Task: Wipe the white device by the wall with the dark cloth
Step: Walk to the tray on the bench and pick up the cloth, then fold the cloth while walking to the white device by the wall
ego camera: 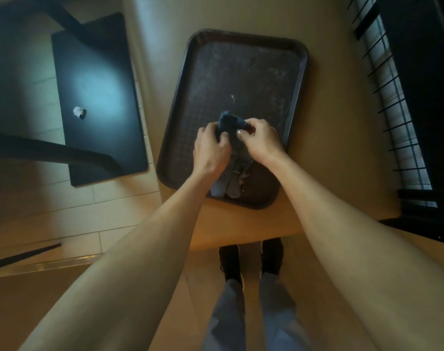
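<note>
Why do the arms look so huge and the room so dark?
Head view: the wide lens stretches the forearms near the edges; dim light falls warm on the table and bluish on the black chair seat; both hands grip the dark cloth, slightly soft.

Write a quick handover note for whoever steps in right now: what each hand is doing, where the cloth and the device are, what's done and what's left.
Left hand: grips the dark cloth.
Right hand: pinches the same cloth from the other side.
Cloth is held bunched above the dark tray on the tan table.
The white device is not in view, so no wiping can be confirmed.
Left: carry the cloth to the device by the wall and wipe it.
</note>
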### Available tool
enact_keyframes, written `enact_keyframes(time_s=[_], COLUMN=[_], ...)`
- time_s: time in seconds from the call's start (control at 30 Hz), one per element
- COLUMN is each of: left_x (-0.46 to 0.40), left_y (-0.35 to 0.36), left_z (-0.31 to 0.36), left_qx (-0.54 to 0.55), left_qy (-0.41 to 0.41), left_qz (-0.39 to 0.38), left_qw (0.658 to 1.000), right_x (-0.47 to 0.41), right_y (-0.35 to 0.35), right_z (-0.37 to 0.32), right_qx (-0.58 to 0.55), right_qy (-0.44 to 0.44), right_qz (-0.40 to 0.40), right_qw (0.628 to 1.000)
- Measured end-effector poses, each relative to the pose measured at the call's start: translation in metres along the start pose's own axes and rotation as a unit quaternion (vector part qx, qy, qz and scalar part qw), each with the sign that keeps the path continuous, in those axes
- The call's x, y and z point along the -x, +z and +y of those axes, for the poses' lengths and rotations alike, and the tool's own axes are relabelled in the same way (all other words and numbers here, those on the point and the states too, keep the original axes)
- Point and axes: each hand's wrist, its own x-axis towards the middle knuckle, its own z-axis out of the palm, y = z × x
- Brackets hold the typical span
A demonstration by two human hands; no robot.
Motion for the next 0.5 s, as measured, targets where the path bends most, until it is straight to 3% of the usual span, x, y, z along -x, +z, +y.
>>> enact_keyframes(time_s=[0.5], left_x=[0.150], left_y=[-0.099], left_z=[0.067], left_qx=[0.140], left_qy=[0.120], left_qz=[0.033], left_qw=[0.982], right_x=[0.168], right_y=[-0.075], right_z=[-0.094], right_qx=[-0.088], right_qy=[-0.136], right_qz=[-0.001], right_qw=[0.987])
